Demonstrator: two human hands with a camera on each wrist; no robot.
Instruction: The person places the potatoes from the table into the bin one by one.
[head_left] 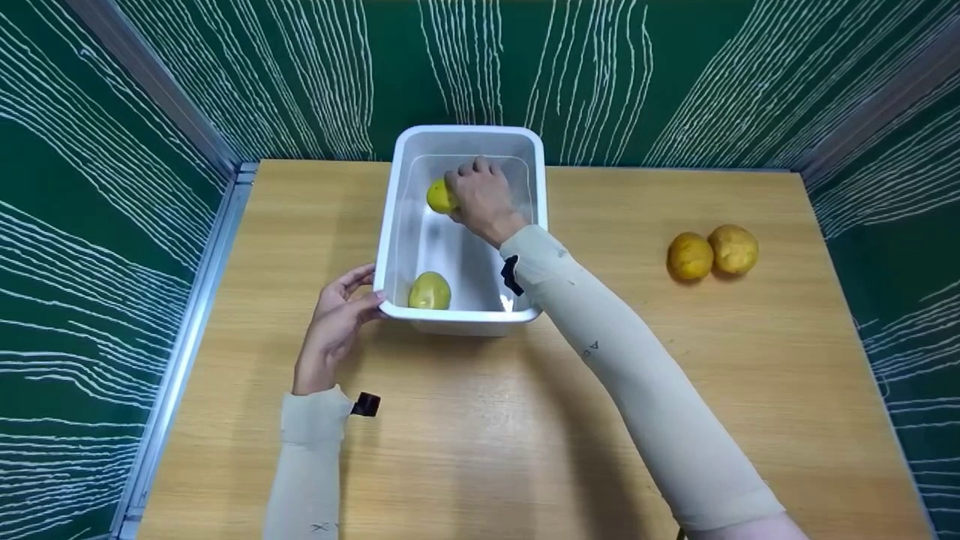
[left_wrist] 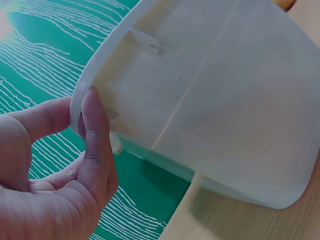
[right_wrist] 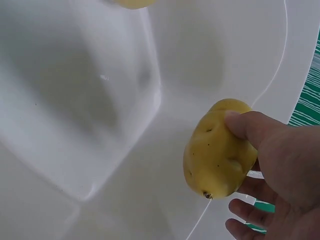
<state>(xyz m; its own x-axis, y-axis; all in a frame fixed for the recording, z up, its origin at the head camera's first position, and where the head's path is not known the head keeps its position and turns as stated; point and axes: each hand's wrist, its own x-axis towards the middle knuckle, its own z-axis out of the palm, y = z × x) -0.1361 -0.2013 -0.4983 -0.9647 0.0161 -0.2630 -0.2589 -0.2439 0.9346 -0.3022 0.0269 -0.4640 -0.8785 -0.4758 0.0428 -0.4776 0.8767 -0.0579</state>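
Note:
My right hand (head_left: 484, 196) is inside a white plastic bin (head_left: 534, 195), near its far end. It holds a lumpy yellow potato (right_wrist: 217, 155) with small dark spots, thumb on top and fingers behind, beside the bin's inner wall in the right wrist view. A yellow-green, oval potato-like piece (head_left: 430, 291) lies in the near left corner of the bin. My left hand (head_left: 334, 319) grips the bin's rim at that same corner. In the left wrist view, thumb and finger pinch the rim (left_wrist: 82, 85) from both sides.
Two round orange-yellow pieces, a darker one (head_left: 690, 257) and a paler one (head_left: 734, 250), touch each other on the wooden table (head_left: 480, 435) to the right. Green panels (head_left: 397, 67) with white wavy lines enclose the table at the back and sides.

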